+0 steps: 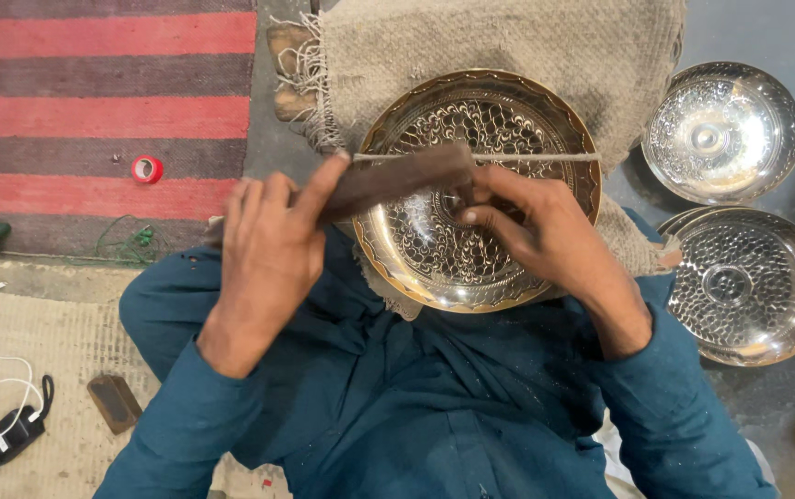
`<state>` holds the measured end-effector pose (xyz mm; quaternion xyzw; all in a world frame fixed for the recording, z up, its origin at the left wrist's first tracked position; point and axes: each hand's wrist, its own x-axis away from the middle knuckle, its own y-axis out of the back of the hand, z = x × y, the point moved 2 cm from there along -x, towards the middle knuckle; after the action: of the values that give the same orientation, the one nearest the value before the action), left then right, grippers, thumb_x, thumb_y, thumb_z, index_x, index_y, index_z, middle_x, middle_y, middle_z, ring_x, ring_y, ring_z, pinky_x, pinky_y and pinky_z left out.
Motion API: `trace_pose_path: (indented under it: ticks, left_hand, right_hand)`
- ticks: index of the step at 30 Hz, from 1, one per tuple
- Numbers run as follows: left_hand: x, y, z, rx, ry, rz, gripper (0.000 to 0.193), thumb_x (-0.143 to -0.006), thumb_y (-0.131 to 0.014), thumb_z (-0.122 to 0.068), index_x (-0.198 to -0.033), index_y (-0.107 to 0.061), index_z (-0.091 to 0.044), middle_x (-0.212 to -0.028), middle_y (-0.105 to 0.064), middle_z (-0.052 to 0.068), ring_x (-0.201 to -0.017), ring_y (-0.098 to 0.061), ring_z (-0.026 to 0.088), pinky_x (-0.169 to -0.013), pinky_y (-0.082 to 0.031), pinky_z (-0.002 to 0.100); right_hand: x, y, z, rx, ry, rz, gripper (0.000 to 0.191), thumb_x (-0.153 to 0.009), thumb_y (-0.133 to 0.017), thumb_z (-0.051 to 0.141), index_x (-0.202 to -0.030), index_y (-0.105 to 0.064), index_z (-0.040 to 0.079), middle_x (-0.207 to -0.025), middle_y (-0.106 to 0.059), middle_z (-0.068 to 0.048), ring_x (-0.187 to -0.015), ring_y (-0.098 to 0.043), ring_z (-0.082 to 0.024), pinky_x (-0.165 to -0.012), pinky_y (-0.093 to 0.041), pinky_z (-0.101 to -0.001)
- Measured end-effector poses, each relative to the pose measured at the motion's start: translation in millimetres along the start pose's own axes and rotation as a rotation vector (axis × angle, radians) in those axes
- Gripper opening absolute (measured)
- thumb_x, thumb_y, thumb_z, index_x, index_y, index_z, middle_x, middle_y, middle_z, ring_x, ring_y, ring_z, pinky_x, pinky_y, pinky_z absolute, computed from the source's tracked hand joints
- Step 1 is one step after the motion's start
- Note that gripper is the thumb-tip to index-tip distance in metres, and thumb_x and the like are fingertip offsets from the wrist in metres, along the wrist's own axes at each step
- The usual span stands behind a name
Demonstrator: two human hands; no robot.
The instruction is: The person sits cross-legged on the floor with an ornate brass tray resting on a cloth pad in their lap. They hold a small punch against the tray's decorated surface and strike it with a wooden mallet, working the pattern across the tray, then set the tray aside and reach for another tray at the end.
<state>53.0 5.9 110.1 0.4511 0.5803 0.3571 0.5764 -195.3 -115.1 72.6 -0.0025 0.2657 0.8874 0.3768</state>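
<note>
Two hands are engaged over the engraved brass plate (480,189), which lies on burlap cloth (508,46) at the lap. A dark wooden block (388,180) is gripped by the left hand (268,259), fingers curled, thumb pressed along it. A small punch is pinched at plate centre by the right hand (536,231). The punch is best kept upright and strikes kept light. Two finished plates (722,129) lie to the right.

floor (790,37) – striped rug (92,102) | two silver plates (722,129) | tape roll (147,169) – charger (9,434)

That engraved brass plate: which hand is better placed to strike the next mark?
Probably the left hand: it grips the dark wooden block raised over the brass plate. The right hand is pinching a thin tool at the plate's centre.
</note>
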Motion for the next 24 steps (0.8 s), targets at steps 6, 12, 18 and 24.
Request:
trace_pose_path:
  ticks: [6, 12, 18, 24]
  left_hand:
    - [-3, -1, -2, 0.547, 0.168, -0.001, 0.078, -0.083, -0.063, 0.005, -0.154, -0.039, -0.016, -0.138, -0.061, 0.020, -0.125, -0.060, 0.046, -0.098, -0.052, 0.048]
    - [-6, 1, -2, 0.710, 0.531, 0.161, 0.079, -0.082, -0.057, 0.001, -0.154, -0.034, -0.022, -0.137, -0.064, 0.016, -0.104, -0.070, 0.040, -0.081, -0.053, 0.047]
    - [-7, 11, -2, -0.029, 0.149, 0.232, 0.079, -0.086, -0.066, 0.005, -0.155, -0.046, -0.028, -0.106, -0.062, 0.020, -0.102, -0.065, 0.043, -0.087, -0.050, 0.053]
    - [5, 11, -4, -0.068, 0.097, 0.058, 0.080, -0.081, -0.069, 0.003, -0.153, -0.047, -0.026, -0.094, -0.056, 0.014, -0.093, -0.062, 0.037, -0.083, -0.050, 0.051]
  right_hand:
    - [3, -1, 0, -0.045, -0.068, -0.055, 0.029, -0.097, -0.071, 0.008, -0.124, -0.063, 0.005, -0.089, -0.068, -0.004, -0.079, -0.064, -0.011, -0.071, -0.055, -0.0282]
    - [3, -5, -4, -0.052, -0.127, -0.084, 0.027, -0.096, -0.072, 0.010, -0.121, -0.064, 0.005, -0.085, -0.064, -0.002, -0.069, -0.058, -0.008, -0.058, -0.049, -0.0262]
    - [1, -5, -5, 0.015, -0.100, -0.066, 0.027, -0.095, -0.074, 0.012, -0.120, -0.065, 0.006, -0.082, -0.066, -0.002, -0.065, -0.059, -0.009, -0.056, -0.049, -0.0262]
    - [-10, 1, -7, 0.004, -0.150, 0.087, 0.021, -0.094, -0.070, 0.015, -0.114, -0.070, 0.008, -0.087, -0.074, -0.002, -0.064, -0.063, -0.011, -0.057, -0.052, -0.0305]
